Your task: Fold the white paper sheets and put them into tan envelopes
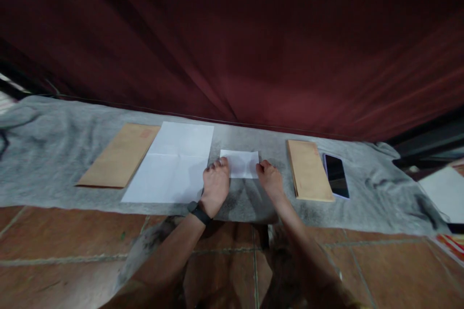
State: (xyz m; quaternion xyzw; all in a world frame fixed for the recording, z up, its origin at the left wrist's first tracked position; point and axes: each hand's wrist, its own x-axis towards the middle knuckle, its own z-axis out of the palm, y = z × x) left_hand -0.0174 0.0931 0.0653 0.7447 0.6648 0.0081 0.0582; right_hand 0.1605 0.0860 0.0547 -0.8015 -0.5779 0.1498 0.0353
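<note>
A brown envelope (119,161) lies flat at the left of a grey cloth (47,154) spread over the tiled floor (72,246). Just beside it, touching its right edge, is a large white sheet (172,164) with fold creases. Next comes the left hand (215,183), a black wristband (198,212) on its wrist. It lies palm down with its fingers (217,165) pressed together, the tips on the left edge of a small folded paper (241,163). That paper sits flat in the middle of the cloth, between the two hands. The right hand (270,178) meets its right edge with curled fingers (261,166); whether they pinch the paper I cannot tell. Further right lies a stack of brown envelopes (310,170), then a phone (336,175) face up just beside it. A dark red curtain (232,38) hangs behind
</note>
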